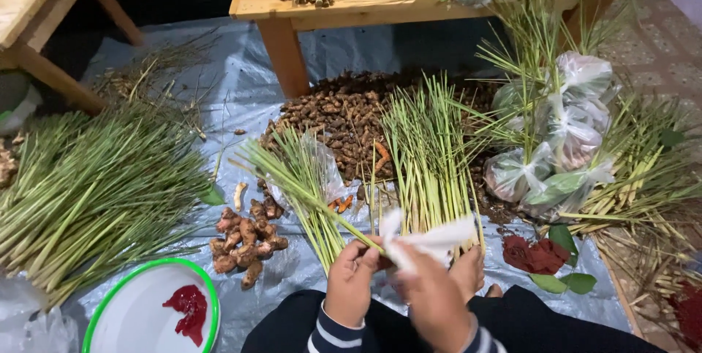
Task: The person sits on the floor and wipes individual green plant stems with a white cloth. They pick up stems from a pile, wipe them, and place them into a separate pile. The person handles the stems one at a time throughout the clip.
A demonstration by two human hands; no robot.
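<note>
A thin lemongrass stalk point(322, 210) is pinched by the closed fingers of the left hand point(351, 280), its leaves slanting up to the left. A white plastic bag point(428, 240) is gripped in the closed fingers of the right hand point(431, 298), just right of the stalk's base, above the grey tarp point(248, 82).

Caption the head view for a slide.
Left hand and right hand knot a white plastic bag around lemongrass stalks above a plastic sheet.
</note>
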